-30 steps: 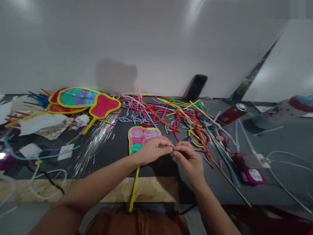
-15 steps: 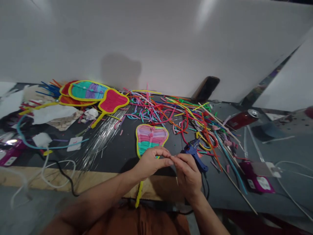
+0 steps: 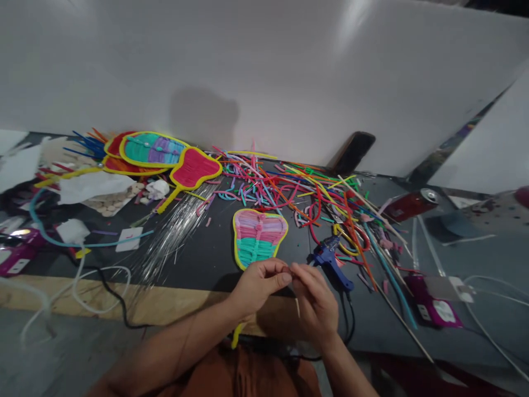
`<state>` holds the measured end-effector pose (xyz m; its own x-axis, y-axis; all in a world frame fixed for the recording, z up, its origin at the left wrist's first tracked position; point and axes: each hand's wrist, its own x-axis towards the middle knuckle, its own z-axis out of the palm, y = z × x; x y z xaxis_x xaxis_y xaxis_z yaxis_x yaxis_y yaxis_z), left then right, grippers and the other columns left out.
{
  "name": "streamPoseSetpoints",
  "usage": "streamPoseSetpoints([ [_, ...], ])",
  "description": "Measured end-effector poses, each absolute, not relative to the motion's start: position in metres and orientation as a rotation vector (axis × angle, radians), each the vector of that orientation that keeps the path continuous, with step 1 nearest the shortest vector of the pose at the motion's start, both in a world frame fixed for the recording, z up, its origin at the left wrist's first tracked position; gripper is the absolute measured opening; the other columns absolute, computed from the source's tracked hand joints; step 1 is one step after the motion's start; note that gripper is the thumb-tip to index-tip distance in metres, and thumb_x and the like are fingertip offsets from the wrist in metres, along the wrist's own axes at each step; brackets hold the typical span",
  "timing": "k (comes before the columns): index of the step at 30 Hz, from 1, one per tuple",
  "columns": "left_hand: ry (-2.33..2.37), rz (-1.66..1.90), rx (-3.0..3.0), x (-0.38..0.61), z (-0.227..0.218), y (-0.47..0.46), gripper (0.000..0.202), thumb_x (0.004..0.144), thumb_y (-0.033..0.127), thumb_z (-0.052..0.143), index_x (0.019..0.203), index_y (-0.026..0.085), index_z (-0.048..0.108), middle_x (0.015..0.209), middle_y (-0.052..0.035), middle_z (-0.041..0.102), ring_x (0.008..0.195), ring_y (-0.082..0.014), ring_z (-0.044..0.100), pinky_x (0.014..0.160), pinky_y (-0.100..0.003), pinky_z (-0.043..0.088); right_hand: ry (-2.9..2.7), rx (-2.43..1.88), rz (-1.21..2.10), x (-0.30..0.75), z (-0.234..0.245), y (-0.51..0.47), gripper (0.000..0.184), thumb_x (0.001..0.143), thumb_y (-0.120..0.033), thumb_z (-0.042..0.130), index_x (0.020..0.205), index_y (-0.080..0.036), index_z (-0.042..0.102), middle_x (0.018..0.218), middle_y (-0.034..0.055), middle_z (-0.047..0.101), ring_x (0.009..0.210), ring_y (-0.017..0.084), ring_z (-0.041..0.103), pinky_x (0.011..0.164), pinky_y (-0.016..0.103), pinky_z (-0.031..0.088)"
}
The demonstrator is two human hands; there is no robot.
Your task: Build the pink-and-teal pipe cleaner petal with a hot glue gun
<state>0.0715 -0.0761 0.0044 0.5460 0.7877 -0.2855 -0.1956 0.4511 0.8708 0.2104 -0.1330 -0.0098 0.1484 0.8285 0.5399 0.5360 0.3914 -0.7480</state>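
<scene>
My left hand (image 3: 258, 288) and my right hand (image 3: 317, 304) meet over the table's front edge, fingertips pinched together. Whatever lies between the fingertips is too small to make out. Just beyond my left hand lies a paddle-shaped pipe-cleaner craft (image 3: 260, 229), edged in yellow and filled with pink, purple and teal rows. Its yellow stem (image 3: 236, 334) shows below my left wrist, and my left hand and wrist hide the part between. To the right of my right hand rests a blue hot glue gun (image 3: 330, 264) with its cord trailing down.
Loose pipe cleaners (image 3: 264, 182) are heaped along the white wall. Finished yellow-edged shapes (image 3: 196, 168) overlap at the left, near a bundle of thin wires (image 3: 169, 237). Yellow-handled scissors (image 3: 345, 240), a phone (image 3: 354, 151), a can (image 3: 411, 205) and a purple device (image 3: 432, 303) are at right.
Both hands have shifted slightly toward my body, fingertips still together, so more of the craft's teal rows shows. The view has tilted a little.
</scene>
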Motion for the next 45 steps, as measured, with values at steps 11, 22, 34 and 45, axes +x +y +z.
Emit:
streamPoseSetpoints([
  [11, 0.895, 0.768, 1.367, 0.056, 0.007, -0.069, 0.021, 0.076, 0.039, 0.066, 0.069, 0.019, 0.066, 0.085, -0.0052, 0.064, 0.088, -0.0191, 0.057, 0.087, -0.032, 0.044, -1.697, -1.319, 0.331, 0.216, -0.001, -0.116, 0.014, 0.087, -0.012, 0.052, 0.085, -0.022, 0.062, 0.079, 0.0027, 0.065, 0.075, 0.015, 0.063, 0.067, 0.027, 0.054],
  [22, 1.347, 1.129, 1.918, -0.03, 0.011, -0.036, 0.012, 0.084, 0.032, 0.057, 0.081, 0.022, 0.064, 0.099, -0.005, 0.064, 0.104, -0.0196, 0.058, 0.1, -0.037, 0.042, -2.263, -1.83, 0.067, 0.26, 0.003, -0.008, 0.048, 0.081, -0.001, 0.043, 0.122, -0.02, 0.061, 0.121, 0.013, 0.062, 0.105, 0.026, 0.056, 0.088, 0.038, 0.046],
  [34, 1.45, 1.152, 1.387, -0.064, -0.014, -0.037, 0.024, 0.077, 0.043, 0.065, 0.082, 0.02, 0.068, 0.098, -0.0047, 0.064, 0.101, -0.0203, 0.058, 0.094, -0.032, 0.045, -1.678, -2.221, 0.042, 0.356, 0.036, 0.054, 0.039, 0.079, -0.031, 0.058, 0.106, -0.003, 0.064, 0.122, 0.0251, 0.056, 0.104, 0.026, 0.058, 0.08, 0.035, 0.04],
  [45, 1.182, 1.004, 1.191, -0.014, -0.018, -0.04, 0.023, 0.077, 0.041, 0.067, 0.08, 0.018, 0.069, 0.085, -0.0027, 0.065, 0.083, -0.0151, 0.058, 0.078, -0.025, 0.047, -1.651, -2.114, 0.231, 0.363, 0.015, -0.104, 0.015, 0.076, -0.038, 0.063, 0.075, -0.024, 0.067, 0.065, 0.003, 0.063, 0.055, 0.018, 0.056, 0.053, 0.031, 0.042],
])
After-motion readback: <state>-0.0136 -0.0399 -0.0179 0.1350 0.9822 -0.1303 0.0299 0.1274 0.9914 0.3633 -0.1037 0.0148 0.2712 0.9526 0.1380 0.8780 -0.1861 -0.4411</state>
